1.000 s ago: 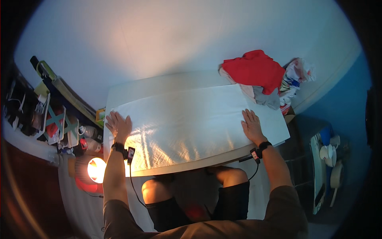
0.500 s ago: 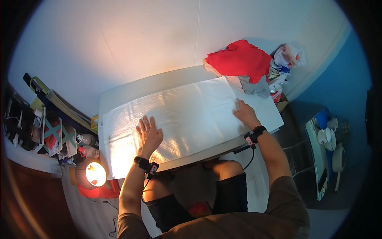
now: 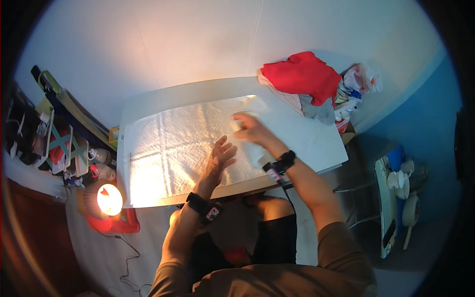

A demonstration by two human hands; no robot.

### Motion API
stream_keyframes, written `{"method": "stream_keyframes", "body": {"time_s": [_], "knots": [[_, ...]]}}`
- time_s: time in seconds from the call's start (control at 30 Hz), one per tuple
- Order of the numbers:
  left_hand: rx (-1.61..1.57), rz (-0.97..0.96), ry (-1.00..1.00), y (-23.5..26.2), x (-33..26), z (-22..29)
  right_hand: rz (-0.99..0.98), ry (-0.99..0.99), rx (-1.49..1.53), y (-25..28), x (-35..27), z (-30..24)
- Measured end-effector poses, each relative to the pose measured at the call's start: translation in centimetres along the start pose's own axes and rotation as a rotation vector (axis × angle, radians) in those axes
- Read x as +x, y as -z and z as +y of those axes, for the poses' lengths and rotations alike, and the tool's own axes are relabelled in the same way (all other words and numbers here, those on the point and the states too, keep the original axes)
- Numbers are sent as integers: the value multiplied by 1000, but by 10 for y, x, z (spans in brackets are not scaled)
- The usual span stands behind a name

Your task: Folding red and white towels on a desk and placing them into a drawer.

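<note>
Right hand (image 3: 251,129) folds white cloth (image 3: 168,148); left hand (image 3: 220,158) flat.

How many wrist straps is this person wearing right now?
2. One black wrist strap on the left wrist, below the left hand resting on the white cloth; another on the right wrist, behind the right hand gripping the cloth.

A home room: clothes pile (image 3: 303,79), lamp (image 3: 109,199), cluttered shelf (image 3: 54,148) beside the table (image 3: 316,143).

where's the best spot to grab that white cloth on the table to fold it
Probably the free left edge of the white cloth, from the left. It lies flat and uncovered there, while the left hand presses its middle and the right hand holds its right part.
</note>
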State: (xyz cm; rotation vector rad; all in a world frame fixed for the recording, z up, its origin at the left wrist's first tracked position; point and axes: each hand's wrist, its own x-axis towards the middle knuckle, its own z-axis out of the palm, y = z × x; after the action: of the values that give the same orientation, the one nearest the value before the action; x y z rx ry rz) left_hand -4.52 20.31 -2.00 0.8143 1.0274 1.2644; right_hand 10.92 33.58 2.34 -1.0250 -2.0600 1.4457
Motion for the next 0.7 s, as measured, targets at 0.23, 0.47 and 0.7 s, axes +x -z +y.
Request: {"method": "stream_keyframes", "body": {"time_s": [0.23, 0.47, 0.7], "knots": [[-636, 214, 57, 39, -8, -23, -260, -54, 183, -49, 39, -2], [-299, 59, -34, 49, -17, -15, 7, 321, -724, -8, 46, 15], [432, 246, 12, 56, -40, 3, -69, 641, -921, -16, 86, 17]]}}
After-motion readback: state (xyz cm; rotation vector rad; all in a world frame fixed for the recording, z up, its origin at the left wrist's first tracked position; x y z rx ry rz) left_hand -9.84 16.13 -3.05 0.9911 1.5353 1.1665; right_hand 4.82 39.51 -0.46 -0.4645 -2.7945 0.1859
